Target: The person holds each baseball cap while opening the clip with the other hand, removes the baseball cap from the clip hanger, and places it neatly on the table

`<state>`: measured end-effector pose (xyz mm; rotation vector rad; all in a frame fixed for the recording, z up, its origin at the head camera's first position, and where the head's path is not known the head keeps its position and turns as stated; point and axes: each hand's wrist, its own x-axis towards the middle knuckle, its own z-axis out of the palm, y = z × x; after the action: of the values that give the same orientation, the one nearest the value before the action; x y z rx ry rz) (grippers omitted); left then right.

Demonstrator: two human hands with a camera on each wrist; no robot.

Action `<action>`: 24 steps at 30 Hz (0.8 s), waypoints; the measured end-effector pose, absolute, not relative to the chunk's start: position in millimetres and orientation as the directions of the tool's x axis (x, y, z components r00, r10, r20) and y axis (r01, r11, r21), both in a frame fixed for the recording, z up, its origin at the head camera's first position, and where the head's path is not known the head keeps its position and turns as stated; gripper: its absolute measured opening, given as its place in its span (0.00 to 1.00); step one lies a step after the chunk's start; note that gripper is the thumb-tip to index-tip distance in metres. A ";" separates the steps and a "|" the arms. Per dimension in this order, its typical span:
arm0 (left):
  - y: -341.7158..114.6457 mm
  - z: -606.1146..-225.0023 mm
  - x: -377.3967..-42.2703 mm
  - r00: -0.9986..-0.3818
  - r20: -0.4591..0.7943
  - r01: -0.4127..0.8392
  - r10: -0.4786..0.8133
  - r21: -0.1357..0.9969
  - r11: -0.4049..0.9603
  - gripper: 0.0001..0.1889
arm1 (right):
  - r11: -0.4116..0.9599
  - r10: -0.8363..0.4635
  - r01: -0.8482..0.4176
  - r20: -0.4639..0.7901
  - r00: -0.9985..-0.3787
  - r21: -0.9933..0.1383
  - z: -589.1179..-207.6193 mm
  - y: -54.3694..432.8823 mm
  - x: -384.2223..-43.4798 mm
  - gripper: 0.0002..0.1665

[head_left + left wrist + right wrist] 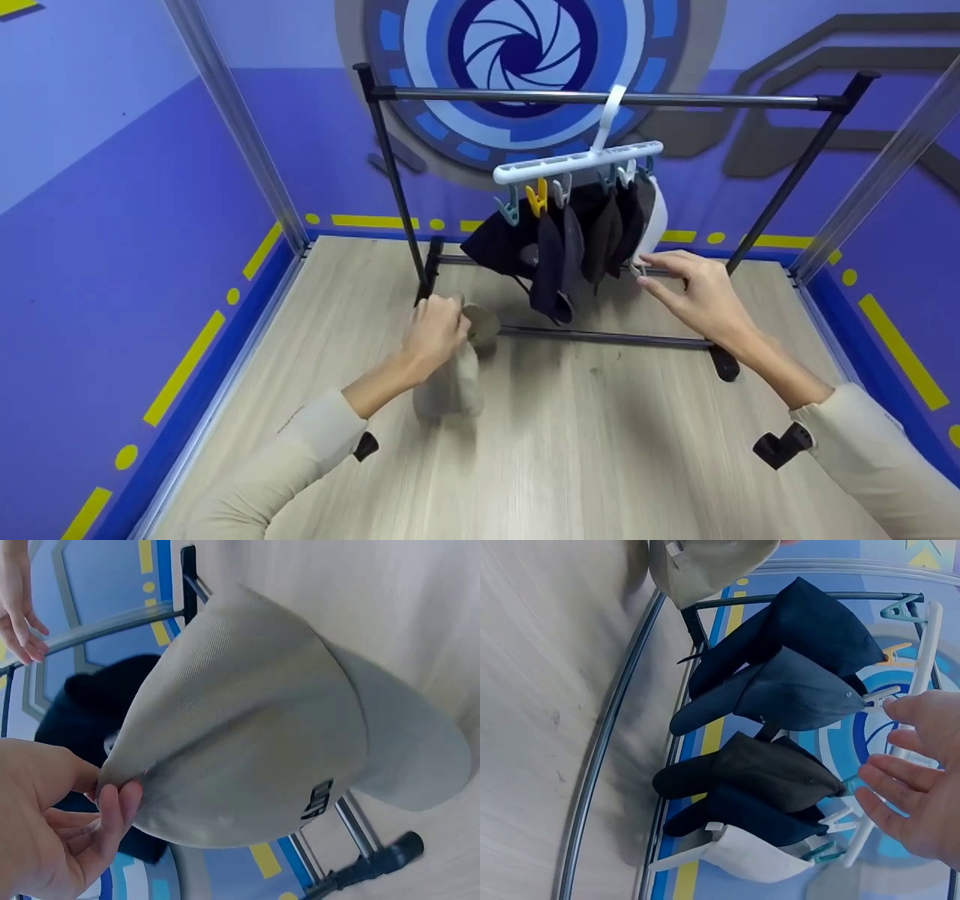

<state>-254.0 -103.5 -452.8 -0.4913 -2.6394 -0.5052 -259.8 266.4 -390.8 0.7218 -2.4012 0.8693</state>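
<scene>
My left hand point(439, 330) pinches a beige baseball cap point(247, 720) by its edge, and the cap hangs below the fingers, blurred in the head view. In the left wrist view its brim points right, and a small dark label shows on the crown. My right hand point(697, 292) has its fingers spread, with nothing between them, beside the white cap point(654, 221) at the hanger's right end. Several dark caps point(795, 697) hang in a row from the clips of a white clip hanger point(577, 163). A teal clip point(904, 609) at one end carries no cap.
The hanger hooks over the top bar of a black metal rack point(480, 95), whose lower bars run close over the wood-grain surface point(570, 450). Blue patterned panels point(150, 225) enclose the back and both sides. A yellow clip point(537, 197) grips one dark cap.
</scene>
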 end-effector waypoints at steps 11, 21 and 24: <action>-62.2 -447.7 -250.9 -0.889 0.315 0.439 0.332 0.378 0.815 0.06 | 0.716 -0.288 -0.579 0.591 -0.753 -0.390 -392.2 283.1 -259.6 0.18; -0.7 -444.8 -248.4 -0.886 0.268 0.464 0.379 0.485 0.741 0.10 | 0.763 -0.248 -0.530 0.590 -0.768 -0.370 -386.0 304.0 -259.0 0.17; 18.7 -445.5 -249.2 -0.863 0.266 0.505 0.429 0.493 0.709 0.11 | 0.777 -0.232 -0.512 0.590 -0.773 -0.366 -384.5 310.3 -257.6 0.17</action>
<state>-249.2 18.7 -445.5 -0.7638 -2.7809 -0.8603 -257.6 310.3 -384.5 0.5552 -2.4408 0.7096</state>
